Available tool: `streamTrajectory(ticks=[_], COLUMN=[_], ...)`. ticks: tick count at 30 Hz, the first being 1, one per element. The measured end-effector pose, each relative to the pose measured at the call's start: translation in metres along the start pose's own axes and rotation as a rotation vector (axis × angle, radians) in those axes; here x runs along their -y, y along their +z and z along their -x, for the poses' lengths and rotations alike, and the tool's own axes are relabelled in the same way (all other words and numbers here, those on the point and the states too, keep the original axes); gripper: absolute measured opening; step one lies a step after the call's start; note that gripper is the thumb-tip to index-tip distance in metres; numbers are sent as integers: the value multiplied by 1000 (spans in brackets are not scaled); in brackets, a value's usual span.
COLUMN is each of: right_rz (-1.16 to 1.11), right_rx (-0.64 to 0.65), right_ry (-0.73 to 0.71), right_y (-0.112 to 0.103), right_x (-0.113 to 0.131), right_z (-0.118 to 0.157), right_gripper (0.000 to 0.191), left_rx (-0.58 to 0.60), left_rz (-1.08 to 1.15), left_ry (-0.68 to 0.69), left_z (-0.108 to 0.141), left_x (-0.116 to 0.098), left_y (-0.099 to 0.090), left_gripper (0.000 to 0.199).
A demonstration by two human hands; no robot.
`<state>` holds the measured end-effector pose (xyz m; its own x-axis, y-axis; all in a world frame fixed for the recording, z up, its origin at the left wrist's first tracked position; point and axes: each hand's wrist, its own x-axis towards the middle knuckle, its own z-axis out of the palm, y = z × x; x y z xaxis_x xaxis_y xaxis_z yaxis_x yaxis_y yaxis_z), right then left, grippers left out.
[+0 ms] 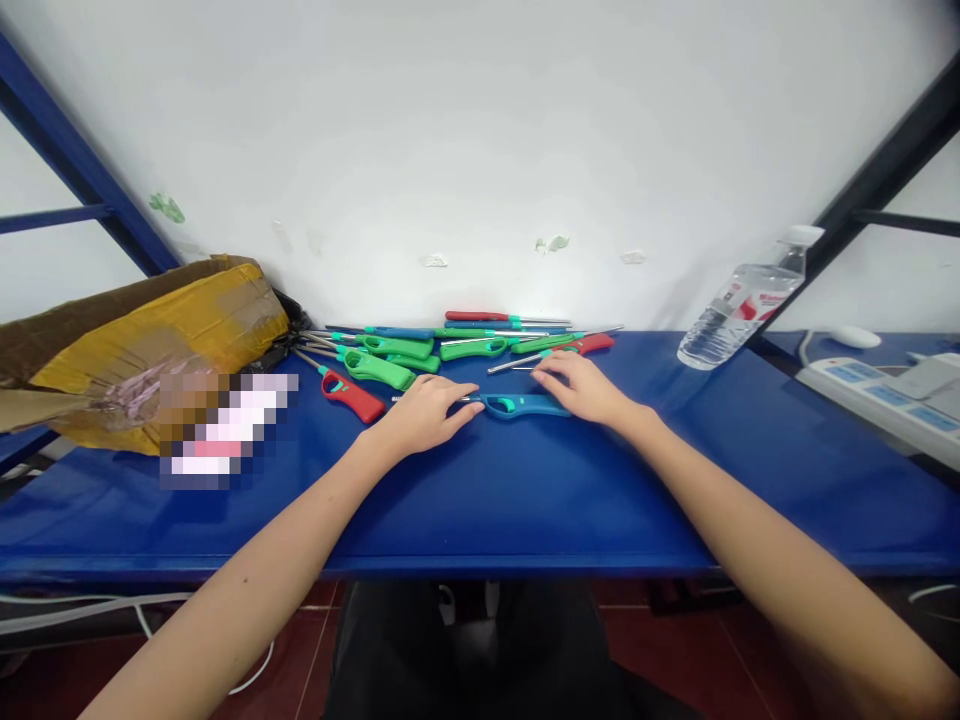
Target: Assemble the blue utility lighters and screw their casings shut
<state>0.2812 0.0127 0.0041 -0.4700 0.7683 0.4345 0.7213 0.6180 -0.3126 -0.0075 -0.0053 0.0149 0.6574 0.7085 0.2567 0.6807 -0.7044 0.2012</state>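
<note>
A blue gas lighter point(529, 405) with a turquoise trigger lies lengthwise on the blue table, between my two hands. My left hand point(420, 416) is closed around its metal nozzle, thumb and forefinger pointing right. Over the end of its handle my right hand point(589, 388) is curled, thumb and fingers drawn close together. A thin metal rod shows just left of the right fingertips; I cannot tell whether they hold it. Behind, a red lighter point(596, 343) and several green lighters point(474, 349) lie in a loose pile. Another red lighter point(354, 397) is left of my left hand.
A torn cardboard box point(157, 340) with yellow tape stands at the left. On the right, a clear water bottle point(739, 312) leans near the black frame post, with a white power strip point(892, 395) beyond. The white wall point(480, 150) closes the table's back.
</note>
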Motion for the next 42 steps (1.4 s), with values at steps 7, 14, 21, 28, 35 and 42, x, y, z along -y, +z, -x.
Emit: streamTrajectory(ticks=[7,14,21,28,35,42], right_rz=[175,154,8,-1,4,-69], right_rx=[-59,47,-17,43,24,28], right_ry=[187,127,37,62,65,-88], right_y=[1,-2,0,0,-4,-5], right_x=[-30,-44,-34,-26,-25,14], right_z=[1,1,1,-2,-1,-5], right_gripper=[30,22,22,17,22,25], left_rx=[52,25,-51,-11,-31,-27], left_rz=[26,41,7,-2,-9,36], left_ry=[61,66,31,-7,56,118], left_z=[-1,-1,-2,-1,-4,-6], left_x=[0,1,2,1,6,9], left_y=[5,8,10,13,20,12], left_gripper=[47,47,50,57,41,31])
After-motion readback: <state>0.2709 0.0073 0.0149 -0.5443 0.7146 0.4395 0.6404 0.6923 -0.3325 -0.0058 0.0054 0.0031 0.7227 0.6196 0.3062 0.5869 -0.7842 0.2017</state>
